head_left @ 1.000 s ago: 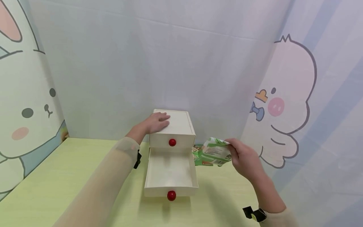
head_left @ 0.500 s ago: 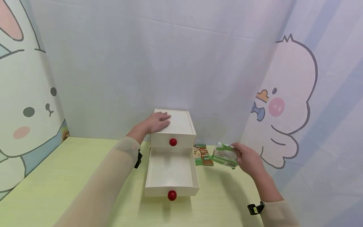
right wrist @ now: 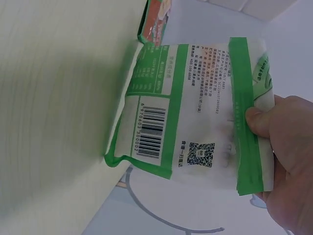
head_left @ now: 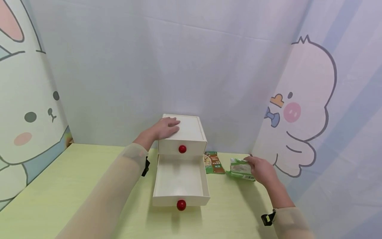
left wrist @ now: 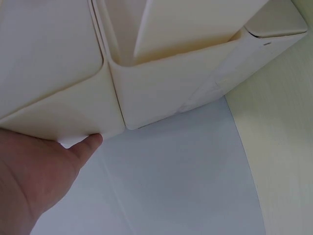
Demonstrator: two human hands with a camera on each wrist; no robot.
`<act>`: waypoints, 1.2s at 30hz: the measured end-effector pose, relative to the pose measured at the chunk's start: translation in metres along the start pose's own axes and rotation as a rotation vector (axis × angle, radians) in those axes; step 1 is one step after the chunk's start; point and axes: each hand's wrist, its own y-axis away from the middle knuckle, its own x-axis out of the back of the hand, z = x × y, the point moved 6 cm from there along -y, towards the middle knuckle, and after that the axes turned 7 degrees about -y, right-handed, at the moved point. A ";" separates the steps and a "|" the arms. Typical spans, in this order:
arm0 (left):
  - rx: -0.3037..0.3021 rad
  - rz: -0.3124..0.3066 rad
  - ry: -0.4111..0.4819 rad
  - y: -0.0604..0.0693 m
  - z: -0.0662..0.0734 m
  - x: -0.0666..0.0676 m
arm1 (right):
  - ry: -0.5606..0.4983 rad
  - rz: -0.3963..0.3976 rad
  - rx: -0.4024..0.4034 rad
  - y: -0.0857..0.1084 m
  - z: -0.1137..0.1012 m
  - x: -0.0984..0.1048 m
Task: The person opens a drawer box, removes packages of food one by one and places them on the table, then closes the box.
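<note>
A white two-drawer box [head_left: 191,127] stands against the back curtain. Its lower drawer [head_left: 180,179] is pulled out and holds nothing; the upper drawer is closed. My left hand [head_left: 164,128] rests on the box's top with fingers extended; the left wrist view shows the thumb along its side edge. Right of the box, my right hand [head_left: 262,170] pinches the top edge of a green-and-white food packet [right wrist: 195,112] between thumb and fingers. The packet's lower end is at the table surface, its printed back with a barcode facing the right wrist camera.
A green-and-brown packet [head_left: 213,162] lies flat on the table beside the box. Red round knobs [head_left: 181,205] stick out from the drawer fronts. The pale yellow table [head_left: 89,186] meets a grey curtain [head_left: 149,73] behind and cartoon-printed sheets at both sides.
My right hand has carried the green-and-white packet rightward and down to the table, uncovering the green-and-brown packet. The left hand stays on the box.
</note>
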 end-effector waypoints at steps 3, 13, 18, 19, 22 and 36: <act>-0.003 0.000 -0.006 -0.001 0.000 0.000 | 0.006 -0.019 -0.006 0.001 0.006 -0.004; -0.002 0.000 -0.007 0.001 -0.001 0.001 | -0.039 -0.047 0.035 -0.003 0.017 -0.017; -0.003 -0.007 -0.017 0.001 -0.001 0.001 | 0.033 -0.031 0.096 -0.005 0.021 -0.029; -0.003 -0.008 -0.016 0.001 -0.001 0.001 | 0.049 -0.030 0.099 -0.006 0.022 -0.031; 0.000 -0.012 -0.010 0.001 0.000 0.000 | 0.078 -0.054 0.081 -0.007 0.026 -0.040; 0.001 -0.010 -0.006 0.001 0.000 0.001 | 0.148 -0.220 0.031 -0.025 0.034 -0.081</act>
